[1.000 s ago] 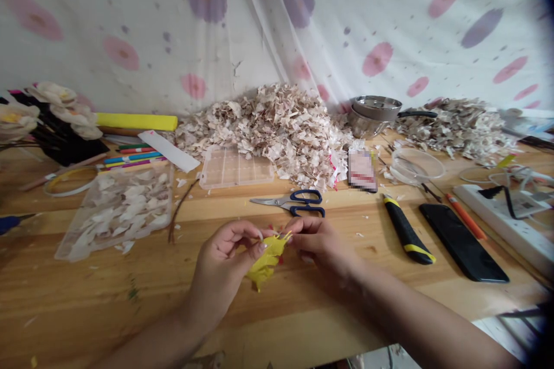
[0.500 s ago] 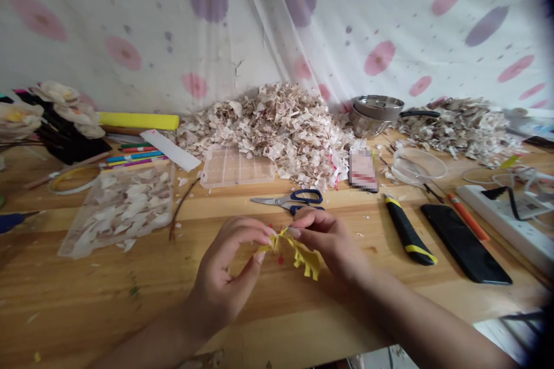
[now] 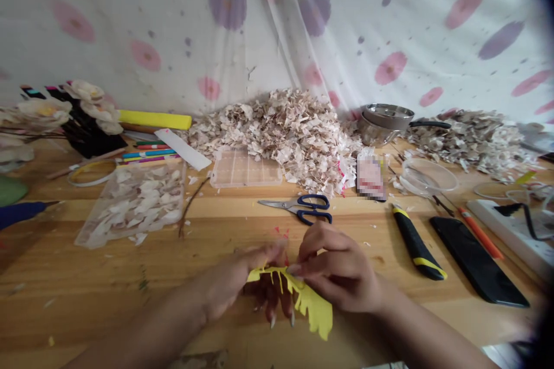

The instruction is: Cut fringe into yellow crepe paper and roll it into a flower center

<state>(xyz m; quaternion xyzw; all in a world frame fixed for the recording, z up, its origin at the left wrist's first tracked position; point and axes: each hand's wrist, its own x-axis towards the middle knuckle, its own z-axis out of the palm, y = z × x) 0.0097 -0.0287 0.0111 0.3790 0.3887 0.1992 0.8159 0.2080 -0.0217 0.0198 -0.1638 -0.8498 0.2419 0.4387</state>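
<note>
A yellow fringed strip, thin like paper, spans both hands low over the table, its wider end hanging down on the right. My right hand is closed in a pinch on its upper edge. The narrow left end of the strip lies against my left hand, which is turned with several fingers curled down behind the strip; its grip is partly hidden and slightly blurred. Just beyond my hands, blue-handled scissors lie with their blades pointing left. Small red marks show on the wood between them and my hands.
Behind stands a heap of pale flakes, with a flat plastic compartment tray before it. A flake-covered tray lies left. On the right are a utility knife, a black phone and a power strip.
Both hands and the yellow strip have come lower and nearer. My left hand has turned, its fingers now beneath the strip. More of the strip's wide end shows. The view has shifted slightly.
</note>
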